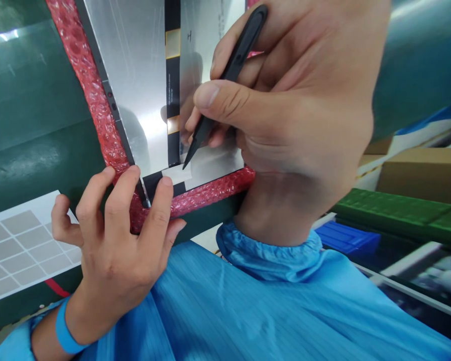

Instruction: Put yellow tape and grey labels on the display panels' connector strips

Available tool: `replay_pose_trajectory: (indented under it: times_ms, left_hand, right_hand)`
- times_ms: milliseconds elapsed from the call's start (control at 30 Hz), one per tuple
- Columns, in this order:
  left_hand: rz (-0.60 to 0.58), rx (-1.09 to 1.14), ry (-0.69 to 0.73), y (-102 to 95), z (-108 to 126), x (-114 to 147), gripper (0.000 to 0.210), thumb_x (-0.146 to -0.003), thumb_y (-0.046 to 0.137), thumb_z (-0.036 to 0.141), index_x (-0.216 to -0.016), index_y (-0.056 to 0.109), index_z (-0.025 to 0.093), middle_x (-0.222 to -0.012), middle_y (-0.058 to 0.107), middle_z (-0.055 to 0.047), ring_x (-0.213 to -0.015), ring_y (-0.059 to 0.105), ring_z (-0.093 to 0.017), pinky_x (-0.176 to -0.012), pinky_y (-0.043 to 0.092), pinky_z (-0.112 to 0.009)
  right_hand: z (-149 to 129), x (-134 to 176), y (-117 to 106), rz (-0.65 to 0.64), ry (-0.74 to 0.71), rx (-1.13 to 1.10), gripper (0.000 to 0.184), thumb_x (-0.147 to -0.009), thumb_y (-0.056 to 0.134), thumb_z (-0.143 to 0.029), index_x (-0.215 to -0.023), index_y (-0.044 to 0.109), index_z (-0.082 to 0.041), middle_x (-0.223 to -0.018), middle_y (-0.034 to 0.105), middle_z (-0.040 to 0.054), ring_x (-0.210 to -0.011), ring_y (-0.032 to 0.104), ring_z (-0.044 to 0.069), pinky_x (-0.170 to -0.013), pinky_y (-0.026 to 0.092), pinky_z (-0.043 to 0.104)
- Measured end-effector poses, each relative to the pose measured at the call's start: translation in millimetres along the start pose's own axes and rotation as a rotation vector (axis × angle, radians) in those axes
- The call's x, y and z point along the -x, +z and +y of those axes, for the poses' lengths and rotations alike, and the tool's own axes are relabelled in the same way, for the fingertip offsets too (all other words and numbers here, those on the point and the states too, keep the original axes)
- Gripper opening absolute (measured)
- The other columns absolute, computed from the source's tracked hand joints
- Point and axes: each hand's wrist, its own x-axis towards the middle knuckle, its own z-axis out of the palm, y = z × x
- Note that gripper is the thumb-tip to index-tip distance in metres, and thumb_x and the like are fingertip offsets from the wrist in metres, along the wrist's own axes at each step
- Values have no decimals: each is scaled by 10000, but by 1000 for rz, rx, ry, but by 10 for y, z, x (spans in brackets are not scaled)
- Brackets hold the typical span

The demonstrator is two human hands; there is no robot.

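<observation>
My right hand (285, 95) grips a pair of black tweezers (235, 60) like a pen. Their pointed tip rests at a small white label (177, 174) near the lower corner of a flat silver metal panel (135, 60). Whether the tip pinches or only touches the label, I cannot tell. Beside that corner, my left hand (124, 235) has its fingers spread, with the index fingertip at the label's left end. A black strip (173, 80) with yellow-edged patches runs up the panel. Part of the panel's right side is hidden behind my right hand.
Red bubble wrap (86, 75) borders the panel on the green work surface (26, 115). A white sheet of grey stickers (26, 245) lies at left. On the right are a green rail (406, 213), a blue bin (346, 236) and cardboard boxes (424, 175).
</observation>
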Motion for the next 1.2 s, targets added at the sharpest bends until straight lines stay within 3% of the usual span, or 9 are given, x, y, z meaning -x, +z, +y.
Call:
replay_pose_trajectory:
  times_ms: [400, 733, 867, 1067, 1200]
  left_hand:
    - [-22, -27, -2, 14, 6, -23, 472, -965, 747, 419, -1401, 689, 247, -1463, 627, -194, -1418, 533, -452, -1208, 231, -712]
    - [-32, -8, -10, 11, 8, -29, 491, -957, 766, 383, -1419, 682, 243, -1461, 613, -199, -1419, 519, -460, -1205, 226, -737]
    - [-12, -21, -25, 13, 13, -33, 460, -965, 757, 390, -1403, 689, 270, -1444, 627, -172, -1407, 533, -440, -1213, 241, -727]
    - [-86, -17, -43, -24, 28, -55, 477, -970, 744, 422, -1422, 669, 290, -1478, 587, -191, -1423, 505, -462, -1207, 214, -763]
    - [-65, -38, -58, -17, 66, -77, 479, -968, 747, 399, -1423, 670, 270, -1446, 586, -202, -1399, 511, -458, -1210, 198, -755]
  right_hand:
    - [-23, -15, 27, 15, 3, -29, 268, -808, 895, -245, -683, 662, -288, -732, 750, 18, -647, 741, 224, -400, 474, 351]
    - [30, -42, -41, -40, 69, 56, 309, -760, 928, -439, -732, 640, -330, -722, 741, -13, -677, 731, 290, -490, 547, 423]
    - [21, -54, -38, -29, 73, 27, 338, -747, 944, -420, -729, 623, -315, -693, 729, -5, -659, 727, 277, -426, 485, 381]
    - [5, -47, -38, -28, 77, 31, 317, -753, 953, -379, -736, 644, -312, -737, 755, 12, -698, 749, 294, -439, 508, 378]
    - [13, -54, -34, -22, 72, 21, 335, -728, 965, -396, -734, 640, -318, -724, 755, 7, -667, 747, 295, -410, 487, 370]
